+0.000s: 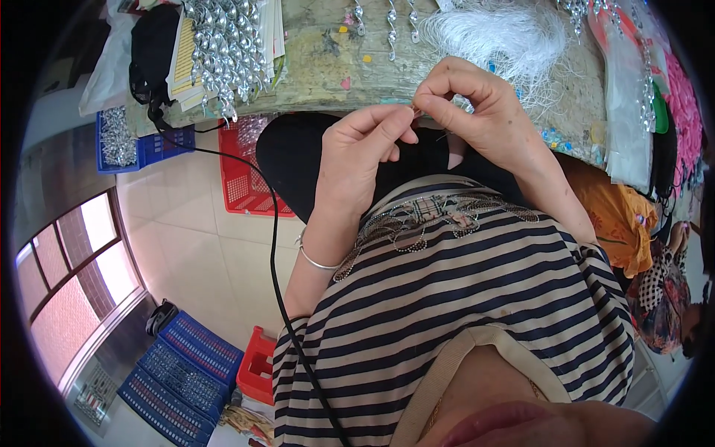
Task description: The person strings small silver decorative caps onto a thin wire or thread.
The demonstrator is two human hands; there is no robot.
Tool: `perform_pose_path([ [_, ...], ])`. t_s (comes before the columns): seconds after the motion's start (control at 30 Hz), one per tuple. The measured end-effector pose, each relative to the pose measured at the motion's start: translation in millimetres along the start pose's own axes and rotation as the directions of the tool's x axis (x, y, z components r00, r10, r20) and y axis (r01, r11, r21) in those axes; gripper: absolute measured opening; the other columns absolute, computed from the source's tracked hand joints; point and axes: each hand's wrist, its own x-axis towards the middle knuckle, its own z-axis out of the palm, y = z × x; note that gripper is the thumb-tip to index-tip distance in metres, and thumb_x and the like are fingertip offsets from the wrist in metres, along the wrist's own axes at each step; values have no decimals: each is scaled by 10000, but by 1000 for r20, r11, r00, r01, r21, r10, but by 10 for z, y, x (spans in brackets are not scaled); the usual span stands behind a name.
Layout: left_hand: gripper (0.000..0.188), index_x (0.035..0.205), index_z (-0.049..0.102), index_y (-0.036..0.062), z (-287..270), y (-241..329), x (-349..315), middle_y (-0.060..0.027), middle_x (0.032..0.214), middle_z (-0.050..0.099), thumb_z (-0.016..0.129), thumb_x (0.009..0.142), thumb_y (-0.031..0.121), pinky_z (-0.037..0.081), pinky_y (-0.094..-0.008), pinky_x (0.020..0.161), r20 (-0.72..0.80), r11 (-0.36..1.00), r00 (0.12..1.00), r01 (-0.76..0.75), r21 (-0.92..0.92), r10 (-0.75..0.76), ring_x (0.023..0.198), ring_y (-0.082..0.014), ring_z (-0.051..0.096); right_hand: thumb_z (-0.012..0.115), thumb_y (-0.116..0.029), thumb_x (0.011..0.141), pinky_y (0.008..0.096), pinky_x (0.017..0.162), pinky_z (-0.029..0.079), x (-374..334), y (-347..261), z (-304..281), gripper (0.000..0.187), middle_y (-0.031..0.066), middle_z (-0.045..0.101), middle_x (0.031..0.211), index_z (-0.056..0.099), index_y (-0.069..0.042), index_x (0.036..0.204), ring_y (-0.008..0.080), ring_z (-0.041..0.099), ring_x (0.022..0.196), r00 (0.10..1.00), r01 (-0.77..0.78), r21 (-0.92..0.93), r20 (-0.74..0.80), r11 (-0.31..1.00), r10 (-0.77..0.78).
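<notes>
My left hand point(354, 153), with a silver bangle on its wrist, has thumb and forefinger pinched together. Its fingertips meet those of my right hand point(480, 112) just off the table's near edge. Something tiny and brownish sits between the fingertips, too small to name. Under the curled fingers of my right hand a small shiny clear piece point(462, 103) shows. Behind that hand a tangled heap of white thread point(499, 33) lies on the table point(313, 74). Beyond my hands, twisted silvery pendants point(392, 33) lie at the far edge.
Silvery twisted strands point(231, 48) lie over papers at the left. Clear plastic bags point(629, 141) hang off the right edge. A black cable point(275, 246) crosses beside my left arm. Below are a red crate point(242, 186), a blue bin point(119, 153) and blue trays point(186, 365).
</notes>
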Motion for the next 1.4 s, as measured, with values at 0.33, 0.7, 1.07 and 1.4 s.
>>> perform_pose_path([
  [0.33, 147, 946, 656, -45, 86, 9, -6, -35, 695, 591, 641, 836, 51, 243, -171, 451, -65, 1000, 998, -2, -24, 0, 506, -14, 370, 564, -118, 904, 172, 370, 466, -19, 18, 2, 152, 21, 544, 901, 648, -6, 962, 64, 564, 606, 996, -74, 110, -50, 991, 80],
  [0.7, 135, 938, 674, -24, 94, -7, -47, -56, 827, 660, 661, 826, 51, 445, -192, 661, -47, 993, 993, -103, 56, 106, 706, -73, 565, 588, -145, 896, 166, 397, 434, -91, 75, 20, 158, 3, 554, 891, 653, -20, 969, 56, 556, 656, 994, -94, 186, -38, 978, 103],
  [1.07, 123, 924, 680, -10, 91, -35, -51, -46, 760, 654, 661, 822, 57, 382, -181, 588, -15, 979, 994, -109, 172, 113, 646, -55, 524, 623, -106, 863, 162, 388, 432, -71, 54, 21, 95, 4, 552, 860, 661, -22, 884, 50, 541, 624, 994, -91, 91, -58, 992, 97],
  [1.4, 120, 918, 685, -15, 79, -25, -53, -33, 735, 628, 649, 818, 41, 328, -173, 544, -5, 986, 992, -122, 117, 124, 606, -39, 459, 567, -195, 913, 176, 402, 446, -83, 104, -14, 201, 12, 573, 866, 668, -32, 974, 62, 553, 616, 984, -166, 319, -14, 933, 180],
])
